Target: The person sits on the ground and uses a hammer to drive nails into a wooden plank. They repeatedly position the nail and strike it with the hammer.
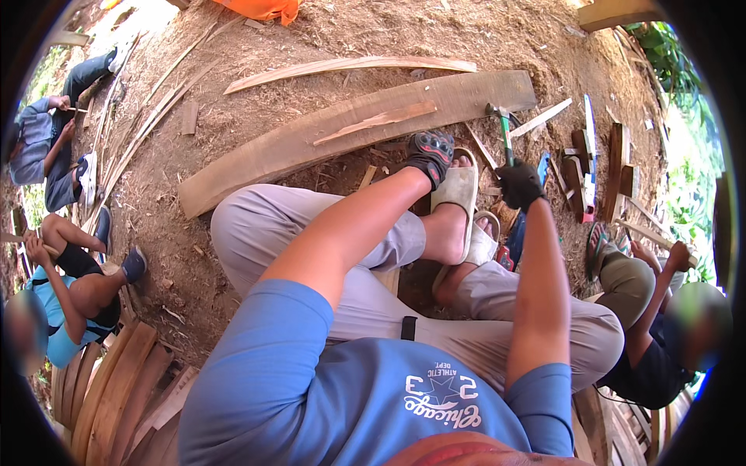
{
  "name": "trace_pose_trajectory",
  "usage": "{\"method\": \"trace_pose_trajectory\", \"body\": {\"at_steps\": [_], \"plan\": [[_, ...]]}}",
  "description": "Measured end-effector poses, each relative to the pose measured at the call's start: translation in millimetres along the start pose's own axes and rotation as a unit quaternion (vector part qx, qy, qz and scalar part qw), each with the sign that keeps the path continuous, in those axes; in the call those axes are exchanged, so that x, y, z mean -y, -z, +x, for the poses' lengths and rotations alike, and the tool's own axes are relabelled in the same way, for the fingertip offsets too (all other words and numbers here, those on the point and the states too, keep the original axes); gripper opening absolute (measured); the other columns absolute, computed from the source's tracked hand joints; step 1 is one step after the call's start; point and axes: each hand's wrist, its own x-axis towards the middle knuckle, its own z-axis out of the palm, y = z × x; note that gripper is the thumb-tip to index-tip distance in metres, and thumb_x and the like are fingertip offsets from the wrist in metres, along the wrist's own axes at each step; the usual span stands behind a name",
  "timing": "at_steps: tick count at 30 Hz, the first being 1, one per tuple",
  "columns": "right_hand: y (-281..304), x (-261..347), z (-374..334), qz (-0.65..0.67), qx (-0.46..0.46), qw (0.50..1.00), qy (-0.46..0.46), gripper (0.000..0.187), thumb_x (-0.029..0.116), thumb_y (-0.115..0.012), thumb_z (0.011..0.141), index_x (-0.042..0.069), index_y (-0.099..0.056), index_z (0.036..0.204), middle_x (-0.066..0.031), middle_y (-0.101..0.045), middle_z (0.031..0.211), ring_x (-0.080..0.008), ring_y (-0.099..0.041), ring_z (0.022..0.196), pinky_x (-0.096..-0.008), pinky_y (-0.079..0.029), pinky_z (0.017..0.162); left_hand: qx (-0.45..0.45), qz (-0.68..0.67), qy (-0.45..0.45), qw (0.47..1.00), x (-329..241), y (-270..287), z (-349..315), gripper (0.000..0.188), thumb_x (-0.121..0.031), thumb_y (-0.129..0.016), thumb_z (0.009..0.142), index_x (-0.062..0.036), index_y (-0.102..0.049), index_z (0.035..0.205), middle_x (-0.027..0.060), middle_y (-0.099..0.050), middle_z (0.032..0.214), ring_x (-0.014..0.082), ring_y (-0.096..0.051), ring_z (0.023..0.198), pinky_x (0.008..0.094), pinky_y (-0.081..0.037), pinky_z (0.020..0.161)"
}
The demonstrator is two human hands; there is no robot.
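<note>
The right hand (519, 185) grips the hammer (506, 137), its head near the plank's (256, 159) right end; the left hand (430, 155), its grip impossible to tell, should best sit clear of any swing.

Brown earth ground (256, 128), strewn with wood scraps (189, 118), spreads under bright daylight; green foliage (668, 62) stands at the far right, and wooden boards (128, 388) sit grouped at the near left.

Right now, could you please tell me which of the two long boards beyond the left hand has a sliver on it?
The wide plank, nearer the left hand: a sliver lies on its face, while the narrow strip farther off bears none.
</note>
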Motion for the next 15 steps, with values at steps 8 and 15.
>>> {"method": "trace_pose_trajectory", "body": {"at_steps": [8, 15], "plan": [[130, 91, -184, -0.129, 0.025, 0.984, 0.122, 0.026, 0.027, -0.076, 0.096, 0.005, -0.064, 0.094, -0.0039, -0.058, 0.064, -0.0154, -0.058, 0.05, -0.035, -0.044, 0.045, 0.025, -0.136, 0.04, 0.99, 64, 199, -26, 0.042, -0.04, -0.06, 0.098, -0.0054, -0.068, 0.12, 0.0215, -0.077, 0.106, 0.0367, -0.076, 0.098, 0.0494, -0.06, 0.088], [58, 125, -212, -0.043, 0.05, 0.99, 0.126, 0.024, 0.027, -0.072, 0.098, 0.005, -0.063, 0.1, -0.002, -0.06, 0.069, -0.0131, -0.053, 0.05, -0.0324, -0.04, 0.043, -0.298, -0.331, 0.254, 0.858, 184, 248, -62, 0.041, -0.044, -0.076, 0.095, -0.0054, -0.07, 0.106, 0.0133, -0.078, 0.094, 0.0219, -0.078, 0.08, 0.0361, -0.064, 0.075]]}}
